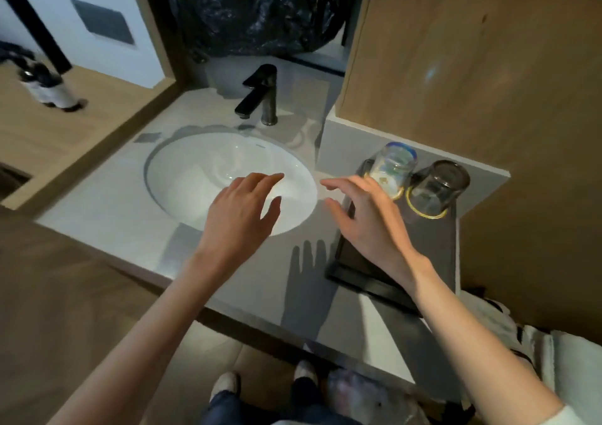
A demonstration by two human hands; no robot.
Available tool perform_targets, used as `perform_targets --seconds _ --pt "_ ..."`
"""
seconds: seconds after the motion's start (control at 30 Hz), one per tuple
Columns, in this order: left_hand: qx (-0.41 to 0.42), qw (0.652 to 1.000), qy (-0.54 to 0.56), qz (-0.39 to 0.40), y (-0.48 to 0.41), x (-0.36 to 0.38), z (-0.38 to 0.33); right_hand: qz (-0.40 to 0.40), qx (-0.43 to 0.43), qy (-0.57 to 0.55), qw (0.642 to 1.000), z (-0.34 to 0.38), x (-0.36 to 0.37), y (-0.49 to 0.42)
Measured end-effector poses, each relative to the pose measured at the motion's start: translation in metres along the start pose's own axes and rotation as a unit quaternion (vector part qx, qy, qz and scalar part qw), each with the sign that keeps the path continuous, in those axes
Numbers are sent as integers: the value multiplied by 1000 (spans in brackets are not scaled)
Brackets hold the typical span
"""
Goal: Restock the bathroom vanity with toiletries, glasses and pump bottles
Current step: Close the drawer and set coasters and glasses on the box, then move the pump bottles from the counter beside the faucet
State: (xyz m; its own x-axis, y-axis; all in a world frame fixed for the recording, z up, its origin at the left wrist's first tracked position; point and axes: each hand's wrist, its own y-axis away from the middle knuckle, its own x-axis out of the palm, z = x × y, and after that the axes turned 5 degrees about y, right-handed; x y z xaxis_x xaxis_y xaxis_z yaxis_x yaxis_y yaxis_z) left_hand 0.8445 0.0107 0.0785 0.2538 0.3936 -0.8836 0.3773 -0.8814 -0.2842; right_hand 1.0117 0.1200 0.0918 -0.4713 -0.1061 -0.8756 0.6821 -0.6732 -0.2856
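Nearest the person, both hands hovered over the table with fingers spread and nothing in them: the left hand [239, 211] hung above the near rim of the sink [182, 177], the right hand [368, 219] above the left edge of the black tray [384, 286], its fingertips just short of the glasses. The tray lay along the table's right edge, its near end bare. At its far end stood two glasses, mouth down and side by side, close enough that they looked to be touching: a clear glass [392, 169] with a blue base on the left and a smoky glass [436, 190] with a gold rim on the right. Something pale showed inside the clear glass, too blurred to name. Both glasses were judged rigid, smooth and breakable, fairly light, and likely slippery if damp; the sound hold would be around the side wall at mid-height with thumb opposite fingers, lifting straight up so neither knocked its neighbour. Beyond the sink, a black tap [260, 95] stood at the far edge. On the wooden ledge at far left a dark bottle [49, 87] showed only as a blur, well apart from the tray.
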Motion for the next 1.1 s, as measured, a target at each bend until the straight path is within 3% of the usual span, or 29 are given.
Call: perform_targets --seconds 0.2,0.67,1.1 --pt "-47 999 -10 -18 36 -42 90 69 -56 17 996 90 59 -22" --pt "-91 993 -29 -65 104 -213 356 63 -112 -61 990 374 201 -103" --pt "-135 988 -13 -76 31 -259 581 66 -53 -155 984 512 343 -271"
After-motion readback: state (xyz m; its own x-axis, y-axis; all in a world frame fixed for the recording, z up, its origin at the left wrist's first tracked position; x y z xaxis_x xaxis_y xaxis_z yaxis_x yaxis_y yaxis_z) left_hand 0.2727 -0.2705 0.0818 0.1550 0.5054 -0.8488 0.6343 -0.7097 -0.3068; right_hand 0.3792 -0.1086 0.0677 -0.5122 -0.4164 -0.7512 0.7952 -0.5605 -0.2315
